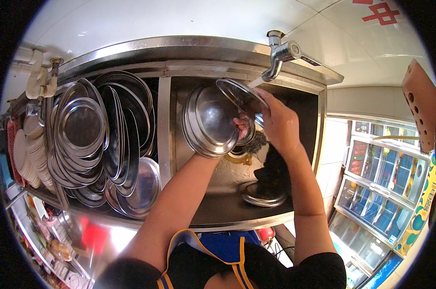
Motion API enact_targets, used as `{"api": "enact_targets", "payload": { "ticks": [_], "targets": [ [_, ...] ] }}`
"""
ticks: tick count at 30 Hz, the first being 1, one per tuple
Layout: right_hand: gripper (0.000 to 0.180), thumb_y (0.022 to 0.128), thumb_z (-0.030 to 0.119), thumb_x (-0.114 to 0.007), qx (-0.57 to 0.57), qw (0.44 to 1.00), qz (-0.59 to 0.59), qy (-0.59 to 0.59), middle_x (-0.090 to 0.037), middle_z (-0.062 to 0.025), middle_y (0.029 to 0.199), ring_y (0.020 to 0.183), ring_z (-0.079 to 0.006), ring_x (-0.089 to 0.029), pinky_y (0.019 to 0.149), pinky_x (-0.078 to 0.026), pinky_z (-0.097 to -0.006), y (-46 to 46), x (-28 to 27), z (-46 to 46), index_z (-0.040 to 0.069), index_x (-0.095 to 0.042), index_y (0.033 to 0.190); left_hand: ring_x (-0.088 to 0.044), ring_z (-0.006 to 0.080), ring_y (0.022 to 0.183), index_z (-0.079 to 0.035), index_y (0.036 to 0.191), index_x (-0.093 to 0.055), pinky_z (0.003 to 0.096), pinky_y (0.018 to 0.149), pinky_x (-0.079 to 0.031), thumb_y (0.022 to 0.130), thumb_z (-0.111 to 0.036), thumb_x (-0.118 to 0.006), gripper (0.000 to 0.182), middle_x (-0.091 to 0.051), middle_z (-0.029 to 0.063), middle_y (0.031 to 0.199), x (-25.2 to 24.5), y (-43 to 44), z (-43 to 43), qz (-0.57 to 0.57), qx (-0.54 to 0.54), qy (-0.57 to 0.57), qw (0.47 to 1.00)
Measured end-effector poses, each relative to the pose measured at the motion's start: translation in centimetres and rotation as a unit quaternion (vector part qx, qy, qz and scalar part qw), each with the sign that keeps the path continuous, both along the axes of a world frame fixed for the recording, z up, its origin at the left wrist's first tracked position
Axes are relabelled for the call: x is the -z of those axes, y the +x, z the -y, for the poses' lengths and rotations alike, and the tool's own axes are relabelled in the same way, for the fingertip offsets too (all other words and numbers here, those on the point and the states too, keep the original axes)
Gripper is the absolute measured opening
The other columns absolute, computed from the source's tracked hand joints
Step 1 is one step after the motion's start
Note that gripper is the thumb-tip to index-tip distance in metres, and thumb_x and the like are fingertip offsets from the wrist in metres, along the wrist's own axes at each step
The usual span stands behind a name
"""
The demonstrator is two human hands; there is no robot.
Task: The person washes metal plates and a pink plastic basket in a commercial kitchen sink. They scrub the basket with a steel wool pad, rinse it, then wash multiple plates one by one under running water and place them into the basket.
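Observation:
My right hand (281,121) grips the rim of a tilted round stainless steel plate (236,94), raised just below the spout of a wall tap (274,72). Water appears to run from the spout behind that plate. A small stack of steel plates (216,119) rests on my left hand (242,127); its fingers curl around the right edge, and the rest of the hand is hidden beneath. Below my hands in the sink basin (218,184) lie a steel wool scourer (255,142) and a partly hidden steel dish (236,154).
Many steel plates (82,126) lie heaped in the left basin, beyond a metal divider (164,108). Another steel plate (264,195) sits at the right basin's front. White dishes (33,155) stand stacked at far left. A perforated holder (418,104) hangs at right, above display fridges (384,180).

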State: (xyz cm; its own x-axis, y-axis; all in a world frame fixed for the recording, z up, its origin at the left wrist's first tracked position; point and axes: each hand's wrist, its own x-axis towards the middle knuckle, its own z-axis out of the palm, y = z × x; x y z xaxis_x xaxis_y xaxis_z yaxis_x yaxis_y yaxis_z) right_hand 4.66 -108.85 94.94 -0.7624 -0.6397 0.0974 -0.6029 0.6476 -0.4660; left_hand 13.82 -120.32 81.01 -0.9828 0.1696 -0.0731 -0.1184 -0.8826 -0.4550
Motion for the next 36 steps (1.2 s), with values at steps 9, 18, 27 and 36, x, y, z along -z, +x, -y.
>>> {"api": "enact_targets", "payload": {
  "ticks": [9, 18, 27, 36],
  "targets": [
    [0.028, 0.095, 0.019, -0.058, 0.145, 0.96, 0.19, -0.149, -0.069, -0.0183, 0.1, 0.091, -0.0305, -0.069, 0.076, -0.053, -0.0359, 2.9, 3.5, 1.4, 0.008, -0.061, 0.121, -0.06, 0.024, 0.101, 0.003, 0.118, -0.057, 0.0383, 0.082, -0.05, 0.092, -0.056, -0.057, 0.065, -0.061, 0.0145, 0.117, 2.3, -1.4, -0.2, 0.421, -0.104, -0.677, 0.595],
    [0.06, 0.092, 0.057, -0.056, 0.055, 0.916, 0.376, -0.13, -0.07, -0.0188, 0.096, 0.089, -0.0275, -0.068, 0.08, -0.05, -0.0385, 1.3, 7.7, 2.6, 0.001, -0.065, 0.112, -0.059, 0.0288, 0.097, 0.004, 0.108, -0.061, 0.0385, 0.087, -0.046, 0.092, -0.052, -0.059, 0.059, -0.064, 0.0159, 0.1, 4.5, 1.3, 1.1, 0.473, -0.103, -0.713, 0.507],
    [0.095, 0.084, 0.045, -0.073, -0.137, 0.912, 0.388, 0.004, -0.04, -0.0295, 0.144, 0.136, -0.0351, -0.04, 0.111, -0.033, -0.0379, 4.0, 6.8, 2.4, -0.006, -0.024, 0.147, -0.064, 0.0321, 0.104, -0.003, 0.13, -0.058, 0.0445, 0.09, -0.051, 0.086, -0.081, -0.035, 0.092, -0.065, 0.0154, 0.119, 7.9, 6.0, 1.5, 0.523, 0.124, -0.534, 0.652],
    [0.047, 0.092, 0.042, -0.063, -0.005, 0.865, 0.494, -0.087, -0.066, -0.018, 0.089, 0.083, -0.0324, -0.063, 0.077, -0.05, -0.0385, -2.4, 14.2, 0.1, -0.002, -0.062, 0.108, -0.062, 0.0245, 0.103, -0.014, 0.12, -0.061, 0.0427, 0.09, -0.051, 0.082, -0.062, -0.065, 0.062, -0.066, 0.0045, 0.109, 9.1, 8.3, -1.5, 0.336, -0.042, -0.259, 0.904]
  ]
}}
